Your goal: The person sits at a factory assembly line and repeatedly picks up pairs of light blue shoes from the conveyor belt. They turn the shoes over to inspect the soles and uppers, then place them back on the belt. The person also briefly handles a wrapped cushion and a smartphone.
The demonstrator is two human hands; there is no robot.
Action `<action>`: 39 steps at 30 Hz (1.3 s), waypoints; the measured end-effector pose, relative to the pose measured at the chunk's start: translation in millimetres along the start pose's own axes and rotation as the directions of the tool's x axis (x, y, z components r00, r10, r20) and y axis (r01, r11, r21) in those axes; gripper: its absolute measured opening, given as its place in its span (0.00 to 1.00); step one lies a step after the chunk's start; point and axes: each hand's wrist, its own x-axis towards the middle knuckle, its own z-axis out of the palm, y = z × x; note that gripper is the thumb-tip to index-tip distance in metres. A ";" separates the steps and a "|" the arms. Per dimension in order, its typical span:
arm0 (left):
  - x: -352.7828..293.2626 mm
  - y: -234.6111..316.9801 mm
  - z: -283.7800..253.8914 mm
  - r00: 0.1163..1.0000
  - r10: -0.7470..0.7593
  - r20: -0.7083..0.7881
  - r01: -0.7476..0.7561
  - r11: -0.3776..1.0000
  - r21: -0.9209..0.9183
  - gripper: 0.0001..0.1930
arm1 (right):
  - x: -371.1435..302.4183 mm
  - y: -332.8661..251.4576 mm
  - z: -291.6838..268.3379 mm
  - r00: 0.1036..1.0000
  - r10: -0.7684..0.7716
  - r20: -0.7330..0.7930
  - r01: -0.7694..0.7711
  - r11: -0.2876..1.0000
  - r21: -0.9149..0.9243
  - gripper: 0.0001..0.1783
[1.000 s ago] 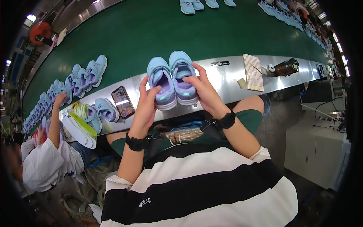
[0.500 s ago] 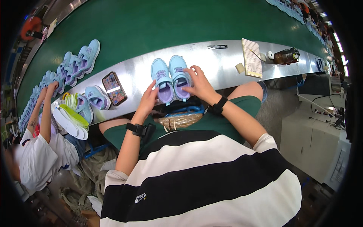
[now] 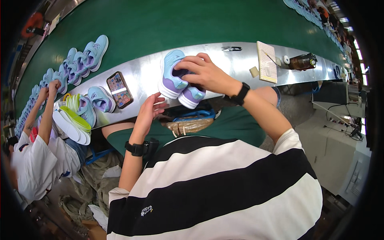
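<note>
A pair of light blue sneakers with purple heels and white soles is in front of me at the metal edge strip. My right hand (image 3: 210,76) grips them from above, fingers hooked at the ankle openings. Of the two, the left sneaker (image 3: 170,86) is tilted with its sole side showing, while the right sneaker (image 3: 193,96) is mostly hidden under my hand. Just left of the heels, my left hand (image 3: 151,109) hangs open, its fingers apart and holding nothing.
A phone (image 3: 119,90) lies left of the sneakers, beside more blue sneakers (image 3: 101,99) and stacked insoles (image 3: 72,126). A co-worker's hands (image 3: 53,87) reach toward shoes on the green belt (image 3: 160,24). Thread snips (image 3: 232,49), a notepad (image 3: 267,64) and a dark bottle (image 3: 303,61) lie rightward.
My right hand has moved over both sneakers and grasped them, turning and tilting the pair. The left hand has let go and drawn back toward me. Shoes on the belt have shifted slightly.
</note>
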 end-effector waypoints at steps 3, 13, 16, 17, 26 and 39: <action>3.5 -3.7 -9.4 0.992 0.119 -0.032 -0.103 0.942 0.319 0.26 | -1.8 -14.3 -19.8 0.995 0.071 -0.073 -0.079 0.991 -0.105 0.10; -0.3 -21.1 -7.1 0.880 0.462 0.112 -0.395 0.580 0.712 0.18 | -2.3 -4.0 5.9 0.826 0.470 -0.311 -0.432 0.882 0.188 0.11; -14.7 -20.9 -10.3 0.863 0.486 0.137 -0.423 0.549 0.721 0.18 | 38.2 68.2 -3.5 0.745 0.599 -0.293 -0.568 0.801 0.191 0.12; -18.2 -21.6 -12.4 0.883 0.455 0.111 -0.386 0.573 0.723 0.17 | 61.3 102.4 -19.0 0.682 0.690 -0.244 -0.635 0.723 0.271 0.14; -17.3 2.1 -60.4 0.887 0.461 -0.022 -0.302 0.615 0.729 0.16 | 207.0 161.5 -180.2 0.563 0.211 -0.799 -0.231 0.968 0.093 0.29; 145.7 145.2 -279.0 0.810 0.486 -0.328 0.365 0.019 0.931 0.30 | -82.8 -59.8 140.9 0.623 0.730 0.282 -0.709 0.679 -0.190 0.57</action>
